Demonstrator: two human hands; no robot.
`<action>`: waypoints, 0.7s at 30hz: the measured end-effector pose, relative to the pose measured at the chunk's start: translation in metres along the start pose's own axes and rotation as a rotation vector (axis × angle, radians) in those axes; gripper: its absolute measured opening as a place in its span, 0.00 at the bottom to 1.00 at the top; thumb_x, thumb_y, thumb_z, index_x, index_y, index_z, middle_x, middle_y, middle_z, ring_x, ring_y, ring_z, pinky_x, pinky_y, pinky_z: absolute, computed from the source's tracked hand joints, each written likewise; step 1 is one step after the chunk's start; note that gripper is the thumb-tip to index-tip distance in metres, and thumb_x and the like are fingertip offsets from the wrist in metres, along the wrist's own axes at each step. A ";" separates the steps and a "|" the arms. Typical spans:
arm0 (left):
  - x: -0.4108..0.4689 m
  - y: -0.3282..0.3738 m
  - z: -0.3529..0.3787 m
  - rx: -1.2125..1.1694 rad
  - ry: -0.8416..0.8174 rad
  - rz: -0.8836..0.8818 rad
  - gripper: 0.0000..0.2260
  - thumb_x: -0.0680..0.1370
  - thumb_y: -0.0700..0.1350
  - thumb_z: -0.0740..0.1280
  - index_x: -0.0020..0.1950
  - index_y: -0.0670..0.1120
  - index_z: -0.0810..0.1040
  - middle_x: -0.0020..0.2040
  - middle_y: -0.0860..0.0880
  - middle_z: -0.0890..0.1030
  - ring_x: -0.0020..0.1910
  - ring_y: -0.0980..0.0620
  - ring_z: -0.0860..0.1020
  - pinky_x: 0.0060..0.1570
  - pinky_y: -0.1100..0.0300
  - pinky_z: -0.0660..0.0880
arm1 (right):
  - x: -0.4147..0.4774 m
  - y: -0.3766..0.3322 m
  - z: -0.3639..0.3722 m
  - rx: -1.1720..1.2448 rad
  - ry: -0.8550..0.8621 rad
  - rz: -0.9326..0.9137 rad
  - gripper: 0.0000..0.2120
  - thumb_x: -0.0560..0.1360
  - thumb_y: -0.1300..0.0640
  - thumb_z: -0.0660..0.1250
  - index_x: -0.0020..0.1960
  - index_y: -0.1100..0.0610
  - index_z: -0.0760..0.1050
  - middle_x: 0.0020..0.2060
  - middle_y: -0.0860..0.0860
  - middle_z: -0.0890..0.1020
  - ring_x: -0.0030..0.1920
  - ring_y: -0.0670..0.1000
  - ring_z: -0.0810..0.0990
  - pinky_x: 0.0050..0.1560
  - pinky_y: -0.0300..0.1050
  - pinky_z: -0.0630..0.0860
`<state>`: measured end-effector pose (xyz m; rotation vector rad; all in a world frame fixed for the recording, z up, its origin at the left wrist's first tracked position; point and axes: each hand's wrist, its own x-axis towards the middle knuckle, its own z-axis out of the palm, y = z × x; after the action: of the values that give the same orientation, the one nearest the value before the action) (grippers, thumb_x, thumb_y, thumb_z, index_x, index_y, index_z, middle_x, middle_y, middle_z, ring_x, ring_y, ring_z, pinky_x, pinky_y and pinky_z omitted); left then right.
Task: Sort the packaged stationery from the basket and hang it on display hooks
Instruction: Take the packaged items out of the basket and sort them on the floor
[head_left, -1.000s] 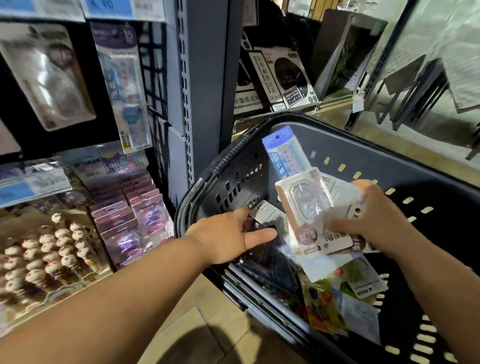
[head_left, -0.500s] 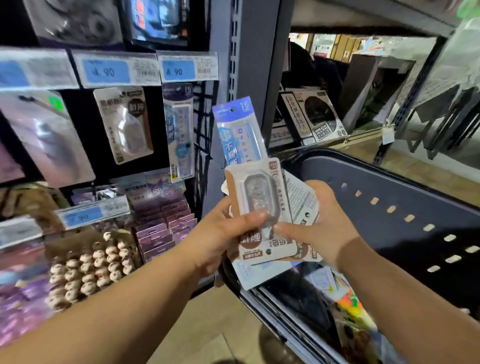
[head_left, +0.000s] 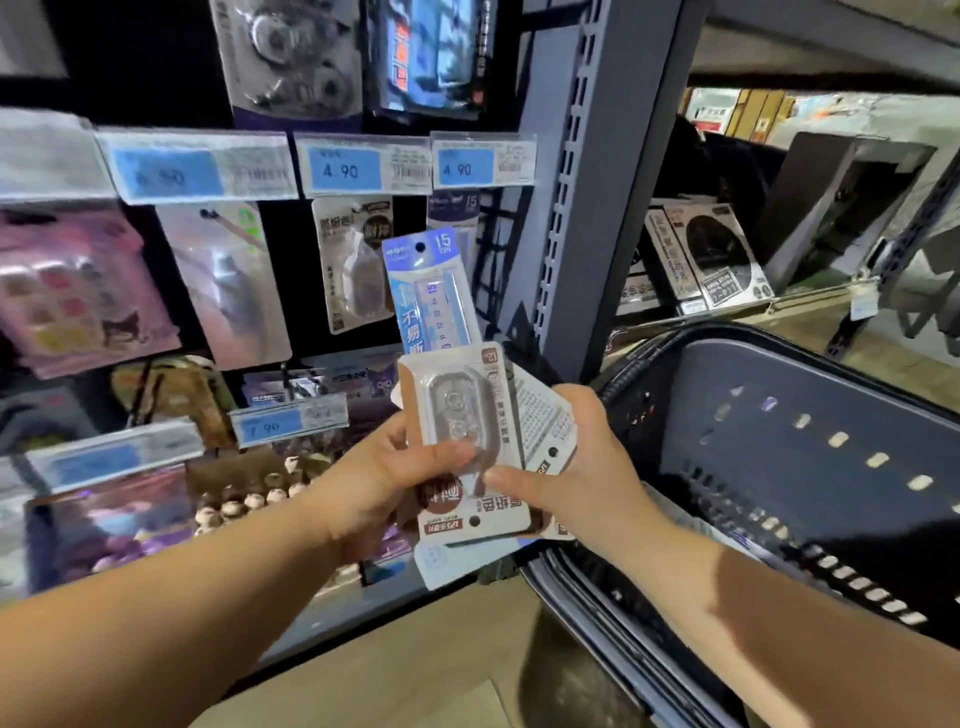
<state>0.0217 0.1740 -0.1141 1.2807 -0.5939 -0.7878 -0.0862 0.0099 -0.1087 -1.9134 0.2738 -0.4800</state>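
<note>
A small bunch of packs (head_left: 488, 514), held up in front of the shelf (head_left: 571, 208), just left of the basket (head_left: 779, 431). On top, a tape pack (head_left: 457, 415), upside down, with its hang hole at the bottom. Behind it, a blue ruler pack (head_left: 431, 296) poking up, hole at the top, and one more card (head_left: 543, 421) fanned out to the right. Most likely very light. Flat stiff card at the back and a clear hard bubble in front, so not floppy, but easy to bend or dent if squeezed hard. Smooth and shiny too, so probably slippery, one against the other. Best to pinch the flat card edge, not the bubble, and to keep the hole free for hanging. Round the left side of the bunch, the left hand (head_left: 374, 483), thumb lying across the front of the tape pack. Round the right side, the right hand (head_left: 576, 467), thumb tip on the front, fingers tucked behind. Both gripping tight, thumbs close together. Farther out, a hung tape pack (head_left: 356, 270) of the same kind under blue price tags (head_left: 345, 169), and a hung ruler pack (head_left: 457, 208) just right of it. Good spots for these, at a guess.
</note>
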 end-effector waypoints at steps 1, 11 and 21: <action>-0.004 0.002 -0.008 -0.003 0.004 -0.002 0.29 0.65 0.47 0.76 0.63 0.38 0.76 0.55 0.35 0.81 0.48 0.39 0.81 0.49 0.45 0.76 | 0.002 -0.003 0.007 -0.009 -0.021 -0.008 0.31 0.62 0.59 0.82 0.55 0.45 0.66 0.49 0.42 0.80 0.48 0.33 0.78 0.43 0.29 0.74; -0.057 0.001 -0.073 0.030 0.095 -0.037 0.12 0.67 0.41 0.74 0.50 0.41 0.83 0.46 0.38 0.83 0.39 0.45 0.81 0.34 0.59 0.78 | 0.004 -0.002 0.085 -0.062 -0.196 -0.007 0.31 0.62 0.52 0.82 0.53 0.41 0.65 0.49 0.41 0.80 0.48 0.36 0.79 0.47 0.38 0.78; -0.103 -0.035 -0.120 0.057 0.122 -0.222 0.17 0.67 0.40 0.75 0.54 0.41 0.80 0.46 0.41 0.84 0.41 0.44 0.82 0.38 0.56 0.77 | -0.006 0.012 0.125 -0.149 -0.458 0.031 0.22 0.67 0.54 0.78 0.54 0.45 0.70 0.46 0.43 0.82 0.45 0.38 0.80 0.45 0.36 0.77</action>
<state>0.0451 0.3250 -0.1692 1.4533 -0.3821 -0.8730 -0.0345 0.1116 -0.1616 -2.0985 0.0394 0.0078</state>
